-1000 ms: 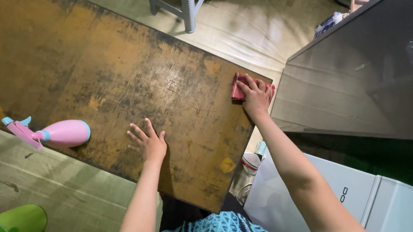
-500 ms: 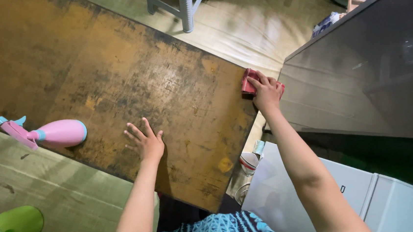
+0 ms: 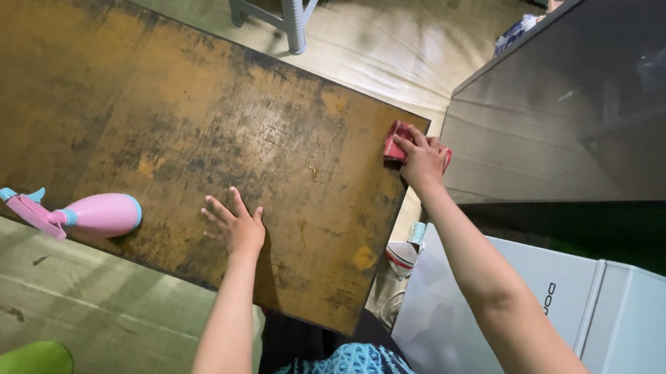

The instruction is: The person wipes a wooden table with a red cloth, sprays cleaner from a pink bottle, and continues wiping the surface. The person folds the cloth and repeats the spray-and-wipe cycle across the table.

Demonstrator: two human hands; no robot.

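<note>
While the left hand (image 3: 238,228) lay flat and open, the right hand (image 3: 423,159) pressed a soft, light, bunched red cloth (image 3: 393,144), best gripped from above, at the table's (image 3: 185,119) far right corner.

The broad middle and far part of the worn brown tabletop (image 3: 168,105) are left bare for passage. The near left edge is taken up by a pink spray bottle (image 3: 86,216) lying on its side. The right corner is hemmed in by a dark cabinet (image 3: 580,104) close beside it.
</note>
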